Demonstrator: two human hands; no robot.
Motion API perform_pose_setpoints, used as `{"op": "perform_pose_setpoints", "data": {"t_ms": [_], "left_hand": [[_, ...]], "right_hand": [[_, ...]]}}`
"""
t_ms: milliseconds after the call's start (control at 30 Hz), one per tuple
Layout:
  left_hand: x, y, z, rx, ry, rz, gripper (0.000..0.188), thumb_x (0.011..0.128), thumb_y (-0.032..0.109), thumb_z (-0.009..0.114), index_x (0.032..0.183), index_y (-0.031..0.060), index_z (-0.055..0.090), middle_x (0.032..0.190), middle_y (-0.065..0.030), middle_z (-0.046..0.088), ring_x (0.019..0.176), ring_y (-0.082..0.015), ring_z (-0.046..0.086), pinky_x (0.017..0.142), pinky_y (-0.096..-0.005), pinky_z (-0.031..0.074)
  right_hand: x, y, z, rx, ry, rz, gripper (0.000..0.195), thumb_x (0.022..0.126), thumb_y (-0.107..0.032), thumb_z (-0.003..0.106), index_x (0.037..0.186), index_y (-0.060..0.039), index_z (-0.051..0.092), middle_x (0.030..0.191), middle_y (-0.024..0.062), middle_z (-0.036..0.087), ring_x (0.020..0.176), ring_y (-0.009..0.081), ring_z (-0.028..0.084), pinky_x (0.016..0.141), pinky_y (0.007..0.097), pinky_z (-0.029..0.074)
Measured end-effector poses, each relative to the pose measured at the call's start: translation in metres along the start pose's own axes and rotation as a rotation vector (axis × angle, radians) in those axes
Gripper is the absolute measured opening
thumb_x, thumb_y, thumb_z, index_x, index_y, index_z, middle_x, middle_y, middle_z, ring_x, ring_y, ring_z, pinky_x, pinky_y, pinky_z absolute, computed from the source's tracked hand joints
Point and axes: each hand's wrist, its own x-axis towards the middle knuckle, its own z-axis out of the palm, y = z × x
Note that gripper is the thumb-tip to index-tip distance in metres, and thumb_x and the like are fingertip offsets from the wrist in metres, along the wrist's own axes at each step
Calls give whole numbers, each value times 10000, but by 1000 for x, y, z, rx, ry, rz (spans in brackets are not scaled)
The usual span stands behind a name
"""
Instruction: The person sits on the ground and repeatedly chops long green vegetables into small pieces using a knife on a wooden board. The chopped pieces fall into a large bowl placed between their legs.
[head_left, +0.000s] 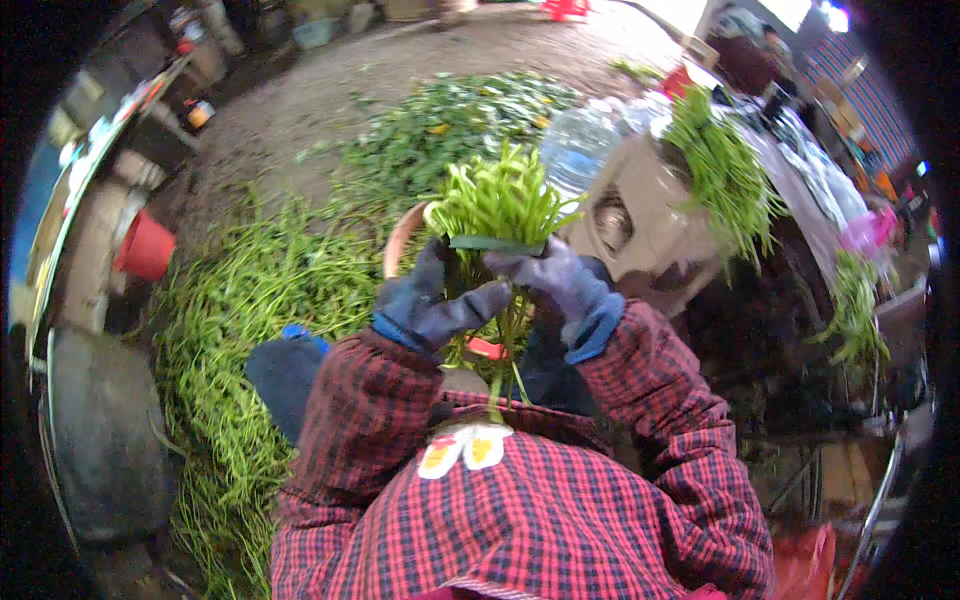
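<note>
A bunch of green leafy stems (499, 199) stands upright before me, its cut-looking pale ends and leaves at the top and thin stems hanging down. A dark green band (495, 244) runs across the bunch. My left hand (442, 300), in a grey-blue work glove, holds the bunch from the left. My right hand (562, 281), in a similar glove, grips it from the right at the band. Below the hands is a small red object (486, 348). Behind the bunch shows the rim of a terracotta-coloured tub (401, 244).
Loose green stems (247, 300) cover the floor at left, with a leafy heap (465, 120) farther ahead. A large clear plastic bottle (577, 150) stands beside a beige plastic chair or stool (660, 217). More greens (720, 172) lie on it. A red bucket (146, 246) is at left.
</note>
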Motion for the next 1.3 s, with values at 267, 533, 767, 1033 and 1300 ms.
{"op": "perform_pose_setpoints", "data": {"t_ms": [267, 533, 767, 1033, 1300], "left_hand": [[-27, -62, 9, 186, 421, 285, 321, 862, 218, 464, 1136, 50, 460, 1072, -62, 539, 898, -176, 543, 812, -327, 444], [-19, -103, -21, -478, 193, 130, 249, 813, 232, 503, 977, 46, 514, 901, -134, 563, 819, -274, 549, 761, -369, 441], [-60, -34, -58, -783, 747, 271, 347, 799, 307, 535, 1002, 28, 509, 897, -102, 570, 785, -242, 566, 749, -387, 470], [-115, 26, -101, -585, 884, 517, 350, 775, 350, 517, 949, 49, 487, 918, -79, 555, 823, -247, 542, 735, -427, 456], [-101, -46, -174, -564, 333, 371, 315, 854, 286, 451, 1032, 28, 470, 974, -147, 547, 832, -230, 552, 753, -381, 482]], "right_hand": [[42, 117, 43, 496, 151, 443, 316, 880, -214, 383, 1121, -25, 455, 970, 121, 576, 826, 237, 582, 727, 362, 482], [-14, 71, 74, -1303, -63, 86, 635, 654, -219, 565, 1219, -57, 323, 1111, 149, 489, 974, 307, 521, 770, 393, 456], [-25, 44, 79, -818, -23, -583, 477, 651, -228, 591, 1082, -52, 486, 1074, 169, 520, 982, 326, 518, 812, 394, 444], [-23, 112, 29, -754, 169, -55, 439, 679, -142, 663, 1081, -56, 509, 969, 154, 590, 897, 260, 580, 768, 335, 464], [14, 186, 25, -1304, -294, 485, 631, 701, -408, 612, 1190, -71, 397, 1040, 151, 554, 959, 312, 536, 797, 397, 436]]}}
